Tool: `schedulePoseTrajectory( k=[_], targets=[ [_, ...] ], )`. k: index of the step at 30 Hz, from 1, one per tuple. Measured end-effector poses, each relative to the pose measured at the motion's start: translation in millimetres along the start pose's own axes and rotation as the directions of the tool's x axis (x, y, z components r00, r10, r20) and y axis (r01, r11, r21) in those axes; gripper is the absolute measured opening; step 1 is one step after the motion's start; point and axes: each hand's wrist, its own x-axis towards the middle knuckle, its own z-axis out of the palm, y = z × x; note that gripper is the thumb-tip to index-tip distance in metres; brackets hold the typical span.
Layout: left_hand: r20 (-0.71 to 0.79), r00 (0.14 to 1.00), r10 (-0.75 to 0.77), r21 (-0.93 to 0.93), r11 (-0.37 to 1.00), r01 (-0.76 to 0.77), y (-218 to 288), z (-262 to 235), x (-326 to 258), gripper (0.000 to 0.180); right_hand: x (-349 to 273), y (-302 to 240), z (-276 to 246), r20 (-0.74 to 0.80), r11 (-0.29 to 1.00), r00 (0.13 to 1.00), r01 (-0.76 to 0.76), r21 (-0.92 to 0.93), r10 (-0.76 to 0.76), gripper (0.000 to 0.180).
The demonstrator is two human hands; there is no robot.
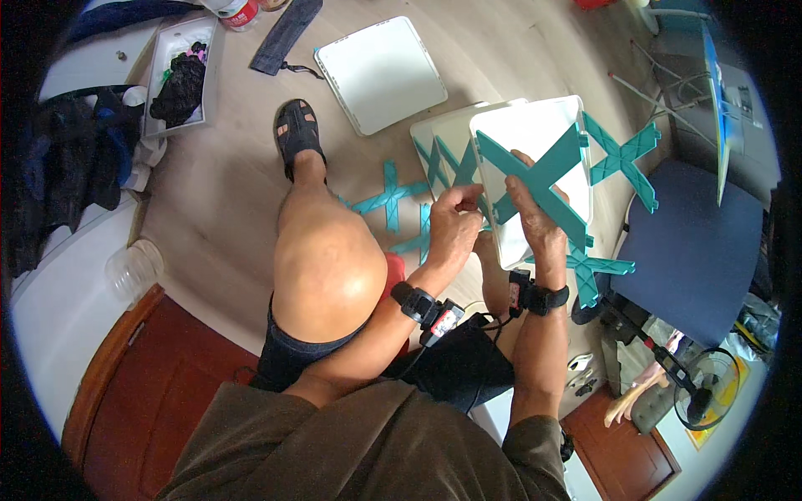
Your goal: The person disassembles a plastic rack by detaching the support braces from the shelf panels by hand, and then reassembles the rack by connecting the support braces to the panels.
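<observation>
A teal X-shaped plastic piece [558, 157] lies across a white rectangular panel [530, 125] that stands tilted in front of me. My right hand [539, 221] grips this piece near its middle, thumb over its face; some of its fingers are partly hidden. At the panel's left edge, my left hand [455, 230] has its fingers curled together, and what they pinch is hidden. Behind stands another white panel [424, 131] with teal crossed pieces at its side. More teal X-shaped pieces show to the right, one high [622, 156] and one lower [587, 271].
Loose teal crosses [390, 198] lie on the floor between my legs. Farther off is a flat white panel [380, 75]. A white bin [150, 117] with black bags stands at left. On the right are a dark blue padded surface [693, 242] and a small fan [706, 392].
</observation>
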Motion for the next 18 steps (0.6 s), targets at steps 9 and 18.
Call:
schedulePoseTrajectory(
  k=[9,18],
  targets=[
    [0.011,0.993,-0.119,-0.201,0.972,0.119,-19.1,7.0,-8.5,0.029,1.8,14.7,3.6,-0.026,0.998,0.999,0.036,-0.049,-0.037,0.035],
    [-0.051,0.989,-0.141,-0.253,0.960,0.123,-14.5,11.6,-7.7,0.030,-0.6,11.5,-2.8,0.011,0.978,0.997,0.073,-0.194,-0.073,0.016]
  ],
)
